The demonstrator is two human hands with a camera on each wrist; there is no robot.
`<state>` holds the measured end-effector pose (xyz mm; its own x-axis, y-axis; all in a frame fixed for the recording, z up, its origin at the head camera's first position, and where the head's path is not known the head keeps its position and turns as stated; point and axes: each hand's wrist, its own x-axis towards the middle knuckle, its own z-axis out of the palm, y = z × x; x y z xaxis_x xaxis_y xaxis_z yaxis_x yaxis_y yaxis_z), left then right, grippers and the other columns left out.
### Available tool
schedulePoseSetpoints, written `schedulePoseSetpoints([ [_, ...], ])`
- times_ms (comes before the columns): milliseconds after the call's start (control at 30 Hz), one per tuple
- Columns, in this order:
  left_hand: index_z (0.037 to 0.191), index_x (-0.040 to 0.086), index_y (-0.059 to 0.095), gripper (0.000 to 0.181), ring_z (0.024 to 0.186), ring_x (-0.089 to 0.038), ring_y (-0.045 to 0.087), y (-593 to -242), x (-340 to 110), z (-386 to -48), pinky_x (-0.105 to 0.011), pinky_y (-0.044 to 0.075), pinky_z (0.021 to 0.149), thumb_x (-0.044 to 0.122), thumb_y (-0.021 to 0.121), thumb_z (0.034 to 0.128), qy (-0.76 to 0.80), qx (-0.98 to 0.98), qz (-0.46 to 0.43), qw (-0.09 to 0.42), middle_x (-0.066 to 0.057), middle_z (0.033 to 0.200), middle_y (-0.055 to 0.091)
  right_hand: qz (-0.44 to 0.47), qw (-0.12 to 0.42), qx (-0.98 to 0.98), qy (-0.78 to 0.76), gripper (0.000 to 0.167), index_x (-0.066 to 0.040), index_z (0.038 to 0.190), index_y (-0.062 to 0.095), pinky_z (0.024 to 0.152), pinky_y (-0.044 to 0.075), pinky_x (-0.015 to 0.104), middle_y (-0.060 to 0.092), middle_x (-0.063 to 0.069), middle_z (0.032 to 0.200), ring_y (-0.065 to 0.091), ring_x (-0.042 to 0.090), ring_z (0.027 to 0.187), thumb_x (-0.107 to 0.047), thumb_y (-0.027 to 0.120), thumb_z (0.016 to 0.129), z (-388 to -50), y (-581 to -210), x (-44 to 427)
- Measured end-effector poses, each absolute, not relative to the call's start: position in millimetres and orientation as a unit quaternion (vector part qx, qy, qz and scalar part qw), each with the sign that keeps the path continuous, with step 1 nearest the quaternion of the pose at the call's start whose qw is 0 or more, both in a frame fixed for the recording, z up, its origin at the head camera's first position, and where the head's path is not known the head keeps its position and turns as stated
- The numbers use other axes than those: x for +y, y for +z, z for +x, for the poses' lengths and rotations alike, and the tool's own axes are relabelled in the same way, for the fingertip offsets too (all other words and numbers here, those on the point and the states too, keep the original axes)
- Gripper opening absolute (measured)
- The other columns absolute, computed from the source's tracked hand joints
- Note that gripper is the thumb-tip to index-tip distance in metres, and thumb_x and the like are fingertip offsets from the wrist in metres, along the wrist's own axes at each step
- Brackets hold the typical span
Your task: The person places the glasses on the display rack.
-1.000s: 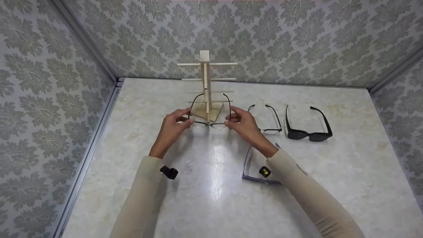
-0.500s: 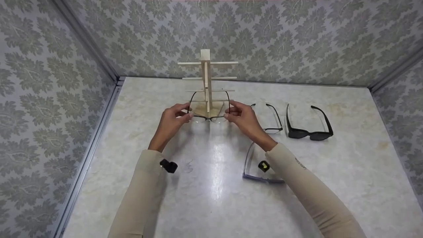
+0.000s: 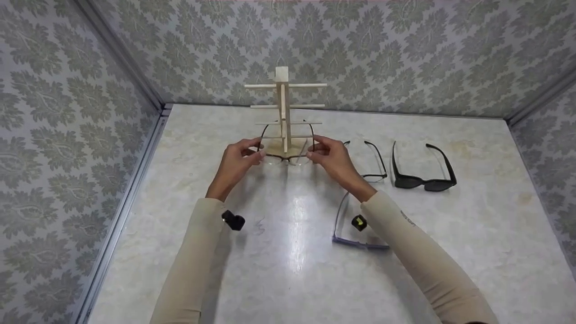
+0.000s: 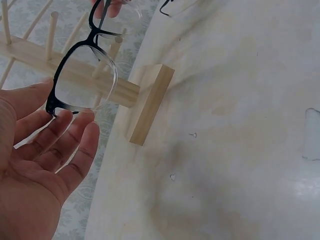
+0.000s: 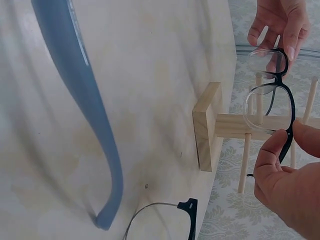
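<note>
Both hands hold a pair of eyeglasses [image 3: 285, 158], dark along the top of the frame with clear lower rims. My left hand [image 3: 238, 163] pinches one outer corner by the hinge; in the left wrist view its thumb is above and fingers below. At the other corner, my right hand [image 3: 334, 160] pinches the frame between thumb and fingers [image 5: 267, 157]. The temples point away from me, one on each side of the wooden display stand [image 3: 281, 74]. That stand has a square post, a flat base [image 4: 150, 107] and several thin pegs. Whether the bridge touches a peg, I cannot tell.
Right of the stand lie dark-framed glasses [image 3: 374, 176], partly behind my right hand, and black sunglasses [image 3: 423, 183]. Blue-framed glasses [image 3: 360, 245] lie under my right forearm, partly covered. Patterned walls [image 3: 351, 54] enclose the table [image 3: 270, 288] at the back and sides.
Both hands have brought the eyeglasses upward and slightly away from me along the stand. The temple tips now appear near a higher row of pegs. The other glasses stay put.
</note>
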<state>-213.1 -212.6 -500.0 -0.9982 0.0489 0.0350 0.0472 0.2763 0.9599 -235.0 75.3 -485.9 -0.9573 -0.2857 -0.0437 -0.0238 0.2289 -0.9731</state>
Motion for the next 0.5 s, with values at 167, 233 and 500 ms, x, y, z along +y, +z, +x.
schedulePoseSetpoints([
  [167, 0.150, -0.002, 0.065, 0.048, 0.104, -0.025, 0.073, -505, -210, -214, -0.025, 0.064, 0.081, 0.005, 0.076, 0.1046, 0.600, 0.800, 0.022, -0.006, -0.023, 0.132, 0.071, -0.094, 0.110, 0.771, -0.620, 0.058, 0.006, 0.159, 0.053, 0.085, 0.061, 0.023, 0.072, 0.025, 0.127, 0.073, 0.020, 0.105, -0.001, 0.073, 0.105, -238, -493, 75],
  [233, 0.150, -0.002, 0.065, 0.047, 0.103, -0.023, 0.072, -507, -209, -214, -0.024, 0.064, 0.080, 0.006, 0.076, 0.1045, 0.602, 0.798, 0.022, -0.006, -0.024, 0.133, 0.071, -0.090, 0.110, 0.769, -0.623, 0.058, 0.005, 0.159, 0.053, 0.084, 0.061, 0.022, 0.072, 0.026, 0.128, 0.073, 0.019, 0.104, -0.001, 0.074, 0.105, -239, -495, 75],
  [500, 0.151, -0.001, 0.064, 0.048, 0.104, -0.021, 0.072, -513, -207, -216, -0.026, 0.064, 0.082, 0.007, 0.076, 0.1051, 0.625, 0.781, 0.005, 0.000, -0.023, 0.136, 0.069, -0.085, 0.111, 0.761, -0.633, 0.059, 0.007, 0.159, 0.052, 0.084, 0.061, 0.022, 0.071, 0.026, 0.127, 0.072, 0.018, 0.103, -0.001, 0.073, 0.105, -243, -500, 74],
])
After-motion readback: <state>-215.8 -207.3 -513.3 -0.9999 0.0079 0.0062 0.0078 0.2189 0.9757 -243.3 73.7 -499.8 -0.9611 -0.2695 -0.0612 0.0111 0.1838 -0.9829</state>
